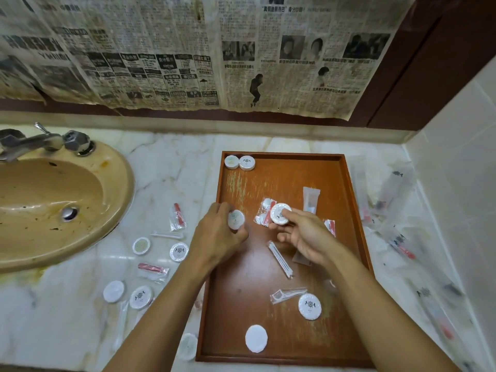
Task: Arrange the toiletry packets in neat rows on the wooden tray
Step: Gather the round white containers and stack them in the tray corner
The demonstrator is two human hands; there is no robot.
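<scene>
Your left hand (225,232) and right hand (300,234) each hold a round soap packet (236,219) over the wooden tray (354,200); next, set both beside the started pair (239,162) far ahead of your left hand.

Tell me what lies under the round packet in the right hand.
Under the round packet, a clear packet with red contents lies on the wooden tray; its right part is covered.
</scene>
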